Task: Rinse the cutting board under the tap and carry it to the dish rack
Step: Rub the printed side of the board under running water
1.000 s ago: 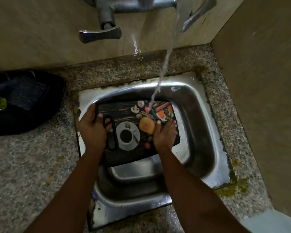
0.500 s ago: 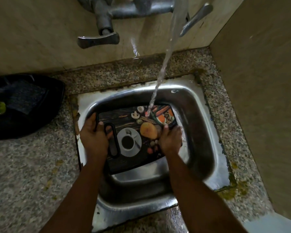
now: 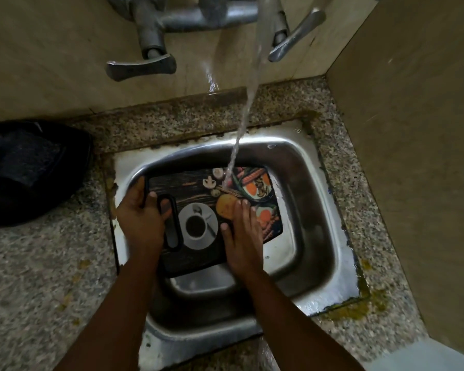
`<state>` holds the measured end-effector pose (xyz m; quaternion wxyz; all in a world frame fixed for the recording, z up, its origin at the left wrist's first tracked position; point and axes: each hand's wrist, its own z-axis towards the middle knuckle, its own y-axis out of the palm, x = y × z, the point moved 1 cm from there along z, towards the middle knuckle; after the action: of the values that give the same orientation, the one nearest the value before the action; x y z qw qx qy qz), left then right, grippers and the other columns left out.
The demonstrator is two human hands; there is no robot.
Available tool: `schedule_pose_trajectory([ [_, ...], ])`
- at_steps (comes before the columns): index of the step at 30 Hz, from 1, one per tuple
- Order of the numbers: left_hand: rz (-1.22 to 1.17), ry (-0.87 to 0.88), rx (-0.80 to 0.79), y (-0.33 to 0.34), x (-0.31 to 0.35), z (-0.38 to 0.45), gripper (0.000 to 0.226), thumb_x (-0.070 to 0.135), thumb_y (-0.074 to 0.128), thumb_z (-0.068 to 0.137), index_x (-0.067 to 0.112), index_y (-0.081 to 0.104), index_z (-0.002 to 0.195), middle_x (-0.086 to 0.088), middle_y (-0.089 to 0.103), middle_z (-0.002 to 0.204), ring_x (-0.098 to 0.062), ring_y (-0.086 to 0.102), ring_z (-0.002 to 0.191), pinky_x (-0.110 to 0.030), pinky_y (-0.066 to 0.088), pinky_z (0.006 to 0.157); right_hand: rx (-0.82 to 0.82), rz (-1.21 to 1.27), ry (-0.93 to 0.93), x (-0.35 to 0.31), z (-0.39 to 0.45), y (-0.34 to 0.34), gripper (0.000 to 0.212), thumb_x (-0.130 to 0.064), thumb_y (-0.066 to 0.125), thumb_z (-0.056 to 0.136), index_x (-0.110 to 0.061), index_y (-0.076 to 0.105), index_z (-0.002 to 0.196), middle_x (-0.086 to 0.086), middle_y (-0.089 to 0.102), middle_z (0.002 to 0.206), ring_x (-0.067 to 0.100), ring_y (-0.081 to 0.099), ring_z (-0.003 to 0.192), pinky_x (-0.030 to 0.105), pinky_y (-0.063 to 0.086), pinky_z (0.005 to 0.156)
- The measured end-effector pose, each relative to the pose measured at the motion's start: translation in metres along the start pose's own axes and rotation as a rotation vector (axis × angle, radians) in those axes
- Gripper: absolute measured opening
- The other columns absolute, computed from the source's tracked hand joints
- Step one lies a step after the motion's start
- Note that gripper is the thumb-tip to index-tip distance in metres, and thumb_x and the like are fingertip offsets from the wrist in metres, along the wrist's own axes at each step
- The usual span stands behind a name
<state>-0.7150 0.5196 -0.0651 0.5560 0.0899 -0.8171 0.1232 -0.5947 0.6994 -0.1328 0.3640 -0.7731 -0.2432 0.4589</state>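
Note:
The dark cutting board, printed with a coffee cup and food pictures, lies tilted inside the steel sink. My left hand grips the board's left edge by the handle slot. Flat on the board's right half rests my right hand, fingers together over the printed food. A stream of water falls from the tap and lands on the board's far part, just beyond my right fingertips.
A speckled granite counter surrounds the sink. A black pan-like object sits on the counter at the left. Tiled walls close in behind and on the right. Two tap levers stick out above the sink.
My right hand has slid from the board's right edge toward its middle and back. The left hand keeps its grip. The view has shifted slightly.

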Motion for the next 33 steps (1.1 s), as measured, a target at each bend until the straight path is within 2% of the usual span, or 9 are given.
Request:
schedule_pose_trajectory([
  [5, 0.031, 0.012, -0.009, -0.005, -0.003, 0.003, 0.032, 0.01, 0.054, 0.101, 0.014, 0.068, 0.129, -0.019, 0.074, 0.12, -0.047, 0.071, 0.107, -0.055, 0.062, 0.084, -0.008, 0.011, -0.001, -0.003, 0.001, 0.005, 0.081, -0.076, 0.01, 0.097, -0.033, -0.001, 0.165, -0.006, -0.003, 0.175, 0.018, -0.008, 0.161, 0.043, 0.004, 0.128],
  [9, 0.01, 0.021, -0.028, -0.003, -0.002, -0.005, 0.034, 0.013, 0.054, 0.1, 0.011, 0.065, 0.133, -0.025, 0.071, 0.123, -0.053, 0.067, 0.11, -0.051, 0.059, 0.087, 0.122, 0.196, 0.518, 0.02, 0.027, -0.011, 0.085, -0.067, 0.026, 0.102, -0.013, 0.009, 0.165, 0.013, 0.011, 0.173, 0.029, 0.011, 0.161, 0.048, 0.015, 0.129],
  [11, -0.023, 0.003, -0.005, -0.003, 0.0, -0.01, 0.034, 0.008, 0.052, 0.102, 0.01, 0.064, 0.134, -0.025, 0.07, 0.124, -0.043, 0.071, 0.103, -0.04, 0.063, 0.075, 0.06, 0.129, 0.598, 0.026, 0.037, -0.02, 0.087, -0.065, 0.022, 0.103, -0.006, 0.004, 0.164, 0.016, 0.004, 0.173, 0.029, 0.006, 0.161, 0.046, 0.011, 0.129],
  [20, 0.015, 0.003, 0.007, 0.002, 0.009, -0.003, 0.036, 0.007, 0.055, 0.102, 0.008, 0.063, 0.137, -0.023, 0.072, 0.123, -0.028, 0.07, 0.088, -0.032, 0.058, 0.066, 0.01, 0.174, 0.33, -0.021, -0.007, -0.006, 0.087, -0.067, 0.031, 0.1, -0.015, 0.004, 0.165, 0.008, 0.002, 0.174, 0.024, -0.001, 0.161, 0.048, 0.006, 0.131],
  [25, 0.091, 0.059, 0.004, 0.014, 0.017, -0.025, 0.038, -0.003, 0.05, 0.103, 0.003, 0.059, 0.14, 0.001, 0.066, 0.116, 0.02, 0.066, 0.078, -0.004, 0.051, 0.064, -0.143, 0.184, -0.083, -0.06, 0.027, -0.017, 0.074, -0.06, 0.023, 0.105, -0.025, -0.002, 0.166, 0.0, -0.008, 0.174, 0.006, -0.019, 0.153, 0.032, -0.006, 0.127],
  [28, 0.185, 0.088, 0.041, 0.015, 0.023, -0.028, 0.039, 0.002, 0.054, 0.102, 0.006, 0.06, 0.14, 0.0, 0.067, 0.125, 0.005, 0.069, 0.101, -0.01, 0.053, 0.083, -0.065, 0.078, -0.182, -0.055, 0.055, -0.022, 0.072, -0.059, 0.027, 0.105, -0.028, 0.003, 0.165, 0.002, 0.003, 0.175, 0.012, -0.01, 0.156, 0.042, 0.002, 0.129],
  [29, 0.213, 0.085, 0.042, 0.015, 0.026, -0.027, 0.04, 0.004, 0.056, 0.101, 0.006, 0.061, 0.14, -0.002, 0.068, 0.13, -0.008, 0.068, 0.113, -0.018, 0.053, 0.093, 0.002, 0.047, -0.159, -0.04, 0.064, -0.025, 0.071, -0.059, 0.03, 0.104, -0.029, 0.01, 0.164, 0.003, 0.014, 0.173, 0.019, 0.003, 0.159, 0.046, 0.008, 0.129],
  [31, 0.238, 0.091, 0.032, 0.015, 0.029, -0.026, 0.041, 0.008, 0.057, 0.1, 0.008, 0.062, 0.141, -0.003, 0.068, 0.133, -0.019, 0.064, 0.124, -0.031, 0.051, 0.104, 0.124, 0.142, 0.178, -0.004, 0.081, -0.037, 0.072, -0.061, 0.031, 0.1, -0.021, 0.027, 0.16, 0.013, 0.035, 0.164, 0.031, 0.031, 0.152, 0.052, 0.022, 0.127],
  [33, 0.211, 0.113, 0.03, 0.013, 0.031, -0.029, 0.04, 0.008, 0.057, 0.1, 0.009, 0.062, 0.14, -0.002, 0.068, 0.133, -0.019, 0.065, 0.123, -0.028, 0.053, 0.101, 0.076, 0.131, 0.455, 0.008, 0.09, -0.042, 0.081, -0.063, 0.024, 0.1, -0.01, 0.022, 0.162, 0.021, 0.027, 0.167, 0.036, 0.028, 0.154, 0.052, 0.02, 0.127],
])
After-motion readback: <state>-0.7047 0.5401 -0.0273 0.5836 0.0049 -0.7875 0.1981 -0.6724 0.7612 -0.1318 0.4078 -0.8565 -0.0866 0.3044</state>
